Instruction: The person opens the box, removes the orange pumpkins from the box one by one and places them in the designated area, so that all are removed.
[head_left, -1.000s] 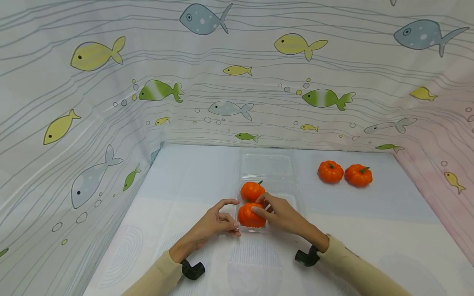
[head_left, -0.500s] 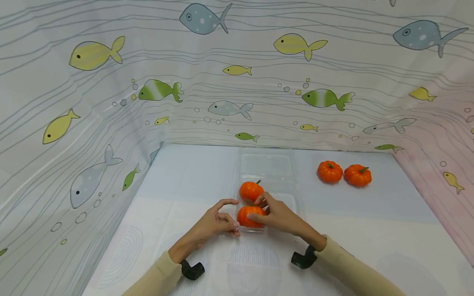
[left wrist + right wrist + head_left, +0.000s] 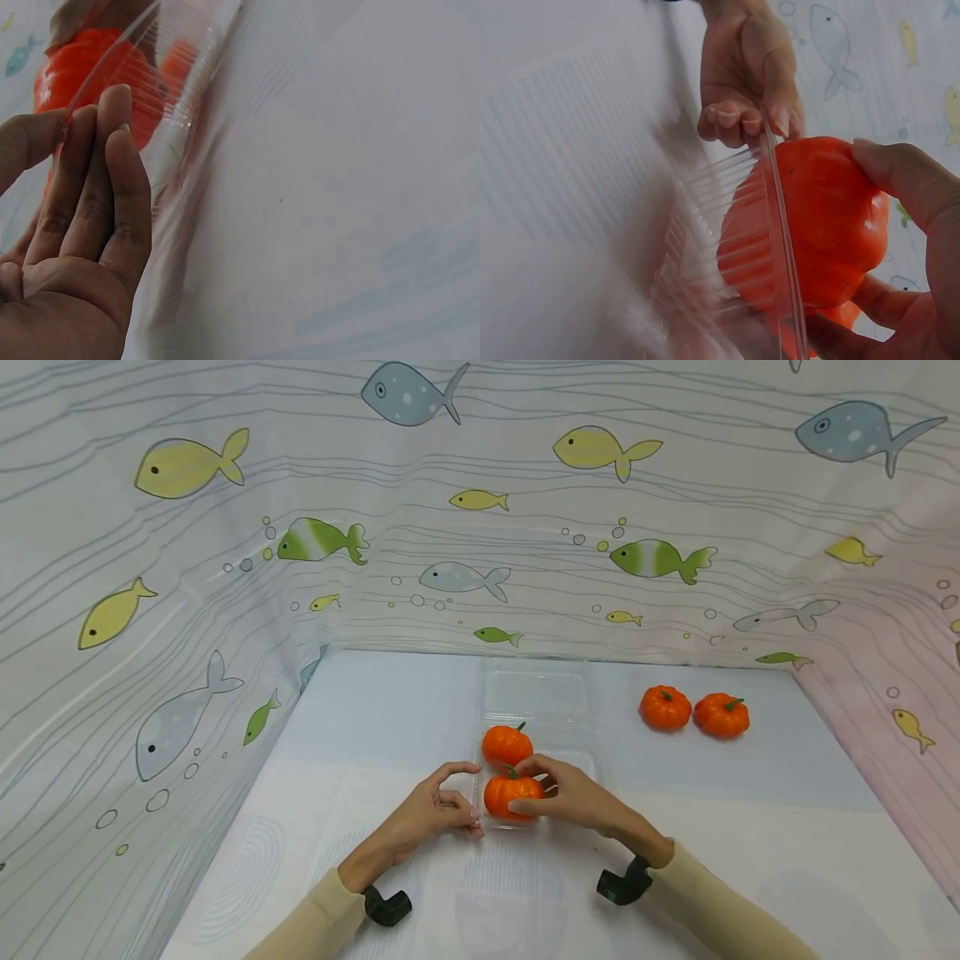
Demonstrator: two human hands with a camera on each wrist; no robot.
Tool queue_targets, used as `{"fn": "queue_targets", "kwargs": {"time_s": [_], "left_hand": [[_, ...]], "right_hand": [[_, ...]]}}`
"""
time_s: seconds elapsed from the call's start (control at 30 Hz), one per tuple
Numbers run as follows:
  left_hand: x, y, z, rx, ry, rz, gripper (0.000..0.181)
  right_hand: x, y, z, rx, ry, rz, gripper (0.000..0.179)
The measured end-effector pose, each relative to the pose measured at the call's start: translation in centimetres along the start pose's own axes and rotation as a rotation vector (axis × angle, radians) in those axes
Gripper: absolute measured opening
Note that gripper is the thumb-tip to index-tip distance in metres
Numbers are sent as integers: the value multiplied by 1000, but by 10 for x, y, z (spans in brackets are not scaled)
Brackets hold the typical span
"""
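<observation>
A clear plastic clamshell box [image 3: 567, 763] lies opened flat in front of me, its lid [image 3: 534, 695] folded back to the far side. My left hand [image 3: 426, 817] pinches the near-left rim of the box between thumb and fingers, as the left wrist view shows. With thumb and fingers my right hand [image 3: 583, 795] grips a small orange pumpkin [image 3: 504, 790] with a green stem, at the near-left part of the box. In the right wrist view this pumpkin [image 3: 829, 217] sits partly behind the ribbed clear wall [image 3: 739, 217]. Just beyond it, another pumpkin [image 3: 504, 746] rests in the box's left side.
Two more orange pumpkins, one at the left [image 3: 664, 708] and one at the right [image 3: 722, 716], stand side by side on the far right of the white table [image 3: 697, 877]. A fish-patterned curtain [image 3: 420, 510] closes off the back and sides.
The right hand has shifted the near pumpkin slightly to the right, and its stem shows more clearly now. The left hand keeps its place on the box.
</observation>
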State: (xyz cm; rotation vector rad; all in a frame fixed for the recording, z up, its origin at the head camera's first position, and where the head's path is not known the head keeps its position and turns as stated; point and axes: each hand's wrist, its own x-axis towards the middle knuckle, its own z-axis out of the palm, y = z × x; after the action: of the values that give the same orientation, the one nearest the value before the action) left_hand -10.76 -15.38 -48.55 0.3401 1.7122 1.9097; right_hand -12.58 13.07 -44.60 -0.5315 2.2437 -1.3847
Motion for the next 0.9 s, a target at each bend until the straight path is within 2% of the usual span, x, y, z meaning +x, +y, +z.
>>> {"fn": "queue_targets", "kwargs": {"time_s": [0.4, 0.63, 0.77, 0.9], "left_hand": [[-1, 0, 0, 2, 5, -4, 73], [-1, 3, -2, 19, 4, -10, 73], [-2, 4, -2, 23, -1, 7, 73], [-3, 3, -2, 21, -12, 4, 73]], "right_hand": [[-12, -3, -17, -30, 35, -51, 50], [-16, -7, -28, -31, 97, -68, 50], [-18, -6, -34, -37, 147, -87, 51], [-21, -4, -39, -48, 162, -104, 53]]}}
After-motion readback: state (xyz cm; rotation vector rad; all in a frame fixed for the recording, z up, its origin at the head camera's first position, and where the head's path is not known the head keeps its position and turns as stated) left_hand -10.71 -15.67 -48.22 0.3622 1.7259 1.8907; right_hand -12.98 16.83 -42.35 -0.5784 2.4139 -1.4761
